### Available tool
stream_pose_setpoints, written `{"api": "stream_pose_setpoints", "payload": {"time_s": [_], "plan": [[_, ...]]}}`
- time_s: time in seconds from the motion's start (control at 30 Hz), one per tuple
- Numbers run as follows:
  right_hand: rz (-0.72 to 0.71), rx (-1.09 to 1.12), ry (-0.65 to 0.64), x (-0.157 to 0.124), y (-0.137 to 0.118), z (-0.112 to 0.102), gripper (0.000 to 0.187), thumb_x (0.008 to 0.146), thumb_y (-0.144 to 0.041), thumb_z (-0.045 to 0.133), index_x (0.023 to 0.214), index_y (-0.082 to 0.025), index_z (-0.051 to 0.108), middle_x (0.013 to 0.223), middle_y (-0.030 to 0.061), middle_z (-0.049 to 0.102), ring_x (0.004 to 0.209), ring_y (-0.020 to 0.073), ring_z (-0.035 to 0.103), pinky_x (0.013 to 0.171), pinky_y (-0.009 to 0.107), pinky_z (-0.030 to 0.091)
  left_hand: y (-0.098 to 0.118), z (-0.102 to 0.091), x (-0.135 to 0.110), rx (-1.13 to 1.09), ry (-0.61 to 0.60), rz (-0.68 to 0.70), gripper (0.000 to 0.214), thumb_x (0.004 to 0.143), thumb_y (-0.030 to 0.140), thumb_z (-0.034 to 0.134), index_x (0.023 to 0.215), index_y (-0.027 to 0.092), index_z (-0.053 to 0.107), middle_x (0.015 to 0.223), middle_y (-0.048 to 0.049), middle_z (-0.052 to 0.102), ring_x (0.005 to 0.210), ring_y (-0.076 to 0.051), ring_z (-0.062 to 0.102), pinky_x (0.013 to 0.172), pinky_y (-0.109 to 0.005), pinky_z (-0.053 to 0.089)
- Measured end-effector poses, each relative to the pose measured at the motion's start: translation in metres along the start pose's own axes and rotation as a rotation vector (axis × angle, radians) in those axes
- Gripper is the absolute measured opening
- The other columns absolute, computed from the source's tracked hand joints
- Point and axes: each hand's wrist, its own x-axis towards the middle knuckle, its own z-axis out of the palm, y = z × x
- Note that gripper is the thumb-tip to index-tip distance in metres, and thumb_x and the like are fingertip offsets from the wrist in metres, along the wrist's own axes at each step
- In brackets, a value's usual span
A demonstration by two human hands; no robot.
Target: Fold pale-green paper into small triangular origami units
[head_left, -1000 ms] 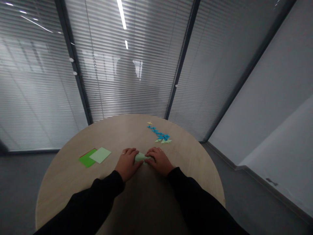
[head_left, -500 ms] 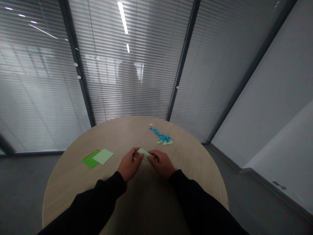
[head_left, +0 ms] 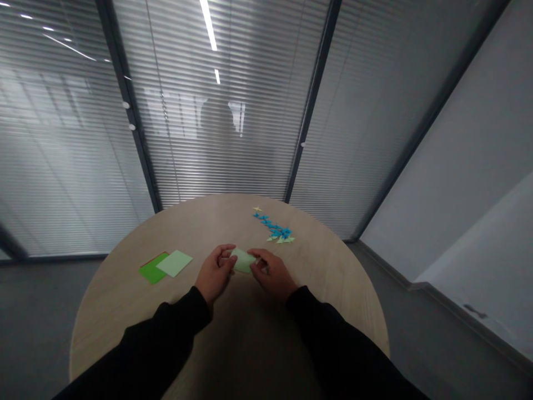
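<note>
a pale green paper (head_left: 242, 261) was pinched by the left hand (head_left: 214, 273) and the right hand (head_left: 273, 274), each grip closed on one end, over the middle of the tabletop (head_left: 328, 294). blue folded pieces (head_left: 285, 232) were arranged toward its far edge, green sheets (head_left: 176, 263) toward its left.

Overlapping sheets (head_left: 175, 264) lie on the table (head_left: 125, 311) left of the left hand (head_left: 215, 273), a paper piece (head_left: 242, 261) sits between it and the right hand (head_left: 273, 273), folded pieces (head_left: 275, 227) lie beyond, and blinds (head_left: 225, 150) stand behind the table.
</note>
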Motion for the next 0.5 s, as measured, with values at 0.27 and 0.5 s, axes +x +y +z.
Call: {"api": "stream_pose_setpoints", "payload": {"time_s": [0.27, 0.5], "plan": [[-0.055, 0.182, 0.066, 0.0022, -0.0009, -0.0057, 0.032, 0.082, -0.011, 0.053, 0.107, -0.023, 0.069, 0.098, 0.0054, 0.06, 0.081, 0.0158, 0.058, 0.068, 0.027, 0.05, 0.0022, 0.0026, 0.0003, -0.055, 0.001, 0.063, 0.041, 0.077, 0.044, 0.066, 0.108, 0.018, 0.06, 0.087, -0.0032, 0.068, 0.064, -0.013, 0.059, 0.06, -0.027, 0.048], [0.038, 0.34, 0.011, 0.0013, 0.0012, -0.0028, 0.02, 0.082, -0.018, 0.063, 0.098, -0.023, 0.073, 0.095, 0.0033, 0.064, 0.079, 0.0144, 0.062, 0.069, 0.027, 0.051, 0.0022, -0.0001, -0.0012, -0.008, 0.032, 0.041, 0.031, 0.078, 0.041, 0.067, 0.097, 0.016, 0.066, 0.079, -0.0023, 0.068, 0.066, -0.014, 0.061, 0.064, -0.028, 0.049]]}}
